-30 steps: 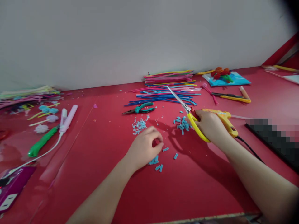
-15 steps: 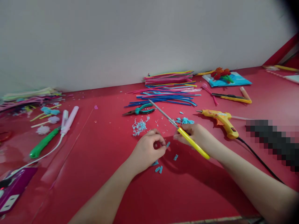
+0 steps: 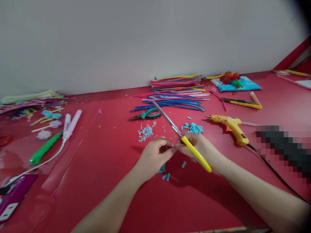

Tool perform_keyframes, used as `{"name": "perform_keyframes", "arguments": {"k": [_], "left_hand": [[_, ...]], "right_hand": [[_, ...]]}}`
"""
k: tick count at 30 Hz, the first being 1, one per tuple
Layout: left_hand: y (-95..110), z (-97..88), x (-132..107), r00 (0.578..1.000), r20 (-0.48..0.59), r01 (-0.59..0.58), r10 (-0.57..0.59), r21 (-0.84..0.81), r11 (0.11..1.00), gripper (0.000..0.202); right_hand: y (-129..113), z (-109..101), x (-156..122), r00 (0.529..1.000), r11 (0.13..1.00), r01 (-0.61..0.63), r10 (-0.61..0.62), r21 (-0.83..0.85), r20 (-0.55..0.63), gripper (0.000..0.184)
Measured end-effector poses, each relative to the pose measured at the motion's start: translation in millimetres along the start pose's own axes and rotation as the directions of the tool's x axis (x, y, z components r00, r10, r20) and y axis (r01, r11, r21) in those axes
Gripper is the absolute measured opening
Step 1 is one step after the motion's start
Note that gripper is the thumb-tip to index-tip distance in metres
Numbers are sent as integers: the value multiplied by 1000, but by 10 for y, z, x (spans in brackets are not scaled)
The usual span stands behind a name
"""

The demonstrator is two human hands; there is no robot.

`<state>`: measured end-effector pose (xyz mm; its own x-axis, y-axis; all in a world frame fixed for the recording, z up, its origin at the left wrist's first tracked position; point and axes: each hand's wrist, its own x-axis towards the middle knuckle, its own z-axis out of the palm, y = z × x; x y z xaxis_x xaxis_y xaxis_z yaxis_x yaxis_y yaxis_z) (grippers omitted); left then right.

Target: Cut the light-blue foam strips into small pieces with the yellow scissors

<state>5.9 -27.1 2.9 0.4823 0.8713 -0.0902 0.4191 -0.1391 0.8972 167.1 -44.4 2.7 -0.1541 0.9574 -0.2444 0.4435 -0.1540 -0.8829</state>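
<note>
My right hand [image 3: 201, 145] is closed around scissors with yellow handles [image 3: 195, 152]. Their blades point up and to the left, over the table. The fingertips of my left hand [image 3: 155, 157] are pinched and meet those of my right hand. A short blue pipe-cleaner piece is between them, now mostly hidden by the fingers. Several more short blue pieces [image 3: 166, 177] lie below my left hand, partly covered by it, and one [image 3: 184, 164] lies under my right hand. Just beyond the hands are a heap of trimmed blue pieces [image 3: 195, 128] and a scatter of pale blue fluff [image 3: 145, 132].
Teal-handled pliers [image 3: 145, 115] lie in front of several coloured pipe cleaners [image 3: 175, 100]. A yellow glue gun [image 3: 229, 126] with a black cord rests on the right. To the left are a pink hair-straightener-like tool [image 3: 73, 124], a green-handled tool [image 3: 46, 149] and a purple power strip [image 3: 18, 195].
My right hand has moved left and slightly down with the scissors, so its fingertips now meet my left hand's. The blue piece at my left fingertips has become covered.
</note>
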Motion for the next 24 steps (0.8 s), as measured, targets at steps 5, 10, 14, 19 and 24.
{"name": "perform_keyframes", "arguments": {"k": [5, 10, 14, 19, 24], "left_hand": [[27, -91, 15, 987, -43, 131, -154, -334, 933, 12], [-25, -252, 49, 952, -202, 96, -230, -515, 852, 12], [-49, -282, 49, 950, -223, 55, -220, -572, 818, 12], [-61, -282, 46, 949, -210, 80, -234, -560, 825, 10], [-57, -292, 48, 952, -206, 78, -226, -553, 830, 9]], "right_hand": [[-13, -89, -33, 996, 987, 87, -90, -134, -16, 26], [-12, -199, -135, 993, 925, 112, -90, -364, 76, 39], [-30, -237, -170, 982, 893, 148, -82, -424, 171, 41], [-29, -261, -163, 970, 910, 144, -51, -390, 238, 43], [-26, -267, -157, 969, 921, 120, -28, -371, 244, 43]]}}
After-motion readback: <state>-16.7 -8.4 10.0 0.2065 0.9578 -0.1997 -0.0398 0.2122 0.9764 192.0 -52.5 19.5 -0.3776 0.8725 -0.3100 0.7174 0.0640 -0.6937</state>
